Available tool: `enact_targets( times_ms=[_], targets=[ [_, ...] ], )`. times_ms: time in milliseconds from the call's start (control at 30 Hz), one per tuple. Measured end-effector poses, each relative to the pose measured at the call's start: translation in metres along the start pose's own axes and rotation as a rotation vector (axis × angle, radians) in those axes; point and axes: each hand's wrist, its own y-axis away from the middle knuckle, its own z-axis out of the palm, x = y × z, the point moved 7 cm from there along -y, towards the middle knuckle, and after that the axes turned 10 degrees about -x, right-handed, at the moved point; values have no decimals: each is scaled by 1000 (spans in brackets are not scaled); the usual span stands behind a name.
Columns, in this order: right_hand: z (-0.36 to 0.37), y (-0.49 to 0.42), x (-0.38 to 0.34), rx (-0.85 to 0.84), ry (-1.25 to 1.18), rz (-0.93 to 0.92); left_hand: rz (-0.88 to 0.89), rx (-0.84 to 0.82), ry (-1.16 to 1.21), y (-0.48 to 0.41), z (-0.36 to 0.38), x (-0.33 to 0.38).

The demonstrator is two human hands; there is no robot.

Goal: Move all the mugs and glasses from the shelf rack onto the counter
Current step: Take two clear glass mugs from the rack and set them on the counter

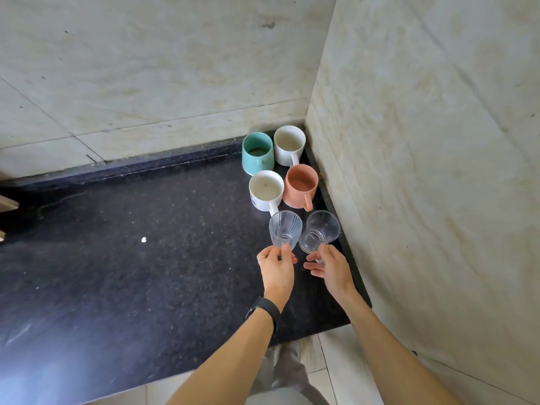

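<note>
Two clear glasses stand side by side on the black counter, near its right edge. My left hand pinches the base of the ribbed glass. The base of the plain glass sits between the thumb and loosely spread fingers of my right hand. Behind the glasses, four mugs fill the corner: a teal mug, a white mug, a second white mug with a print, and a salmon mug. The shelf rack is not in view.
Tiled walls close the counter at the back and right. A small white crumb lies on the counter's middle. A pale object pokes in at the left edge. The floor shows below the counter's front edge.
</note>
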Motion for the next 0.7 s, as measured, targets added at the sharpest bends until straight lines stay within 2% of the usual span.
enact_targets(
  times_ms=[100, 333, 700],
  targets=[
    [-1, -9, -2, -10, 33, -6, -12, -1, -57, -7, 8, -3],
    [-3, -20, -12, -62, 162, -5, -49, -14, -30, -13, 25, -9],
    [-12, -27, -27, -23, 188, 18, -82, -77, -173, -16, 17, -9]
  ],
)
